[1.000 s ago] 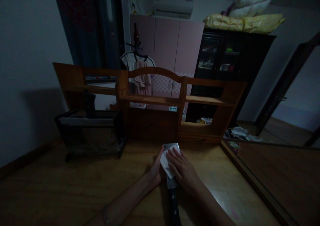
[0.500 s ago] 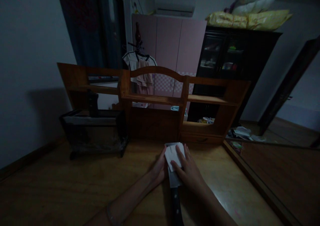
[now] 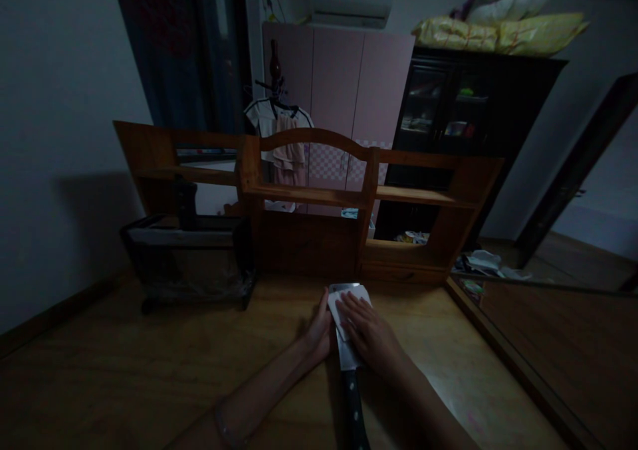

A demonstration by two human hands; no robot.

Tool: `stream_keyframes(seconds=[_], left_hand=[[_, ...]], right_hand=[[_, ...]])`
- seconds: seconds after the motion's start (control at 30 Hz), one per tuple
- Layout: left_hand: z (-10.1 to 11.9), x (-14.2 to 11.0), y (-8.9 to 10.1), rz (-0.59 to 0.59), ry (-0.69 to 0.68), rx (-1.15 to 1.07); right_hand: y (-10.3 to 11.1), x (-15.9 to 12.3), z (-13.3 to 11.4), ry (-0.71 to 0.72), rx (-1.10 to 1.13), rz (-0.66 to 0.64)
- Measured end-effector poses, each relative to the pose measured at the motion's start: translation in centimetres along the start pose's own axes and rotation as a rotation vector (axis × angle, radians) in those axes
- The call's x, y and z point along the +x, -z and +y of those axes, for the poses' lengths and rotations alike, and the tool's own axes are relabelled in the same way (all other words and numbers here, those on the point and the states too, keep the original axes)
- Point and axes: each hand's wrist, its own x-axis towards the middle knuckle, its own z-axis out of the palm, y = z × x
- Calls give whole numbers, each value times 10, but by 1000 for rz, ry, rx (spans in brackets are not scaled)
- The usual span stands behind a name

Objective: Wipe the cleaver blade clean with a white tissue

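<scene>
A kitchen cleaver [image 3: 349, 355] points away from me above the wooden table, its black riveted handle toward my body. My left hand [image 3: 319, 330] supports the blade from its left side, thumb along the edge and the other fingers hidden beneath. A folded white tissue [image 3: 335, 298] lies over the upper face of the blade. Across it my right hand [image 3: 369, 330] is pressed, fingers together and pointing up and left. Bare metal shows at the blade's far end and near the handle.
On the left of the tabletop [image 3: 100, 377] stands a black-framed knife block [image 3: 187, 267] with one black handle sticking up. A wooden shelf unit [image 3: 319, 197] runs along the back. A raised wooden edge [image 3: 493, 343] borders the right side.
My right hand has shifted left over the tissue, its fingers now closer together. The tissue sits slightly nearer, and more of the blade's far end shows. My left hand stays nearly still.
</scene>
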Motion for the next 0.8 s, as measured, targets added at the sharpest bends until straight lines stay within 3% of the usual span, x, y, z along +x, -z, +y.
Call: stream_keyframes(seconds=[0.23, 0.33, 0.53, 0.8], left_hand=[[-2, -3, 4, 6, 28, 136], [-3, -4, 3, -20, 42, 179], [-3, -1, 10, -79, 44, 200], [-4, 1, 4, 15, -25, 116]], right_hand=[[-4, -5, 11, -258, -9, 83], [-6, -4, 15, -299, -55, 77], [-8, 0, 11, -189, -99, 26], [1, 10, -14, -2, -41, -54]])
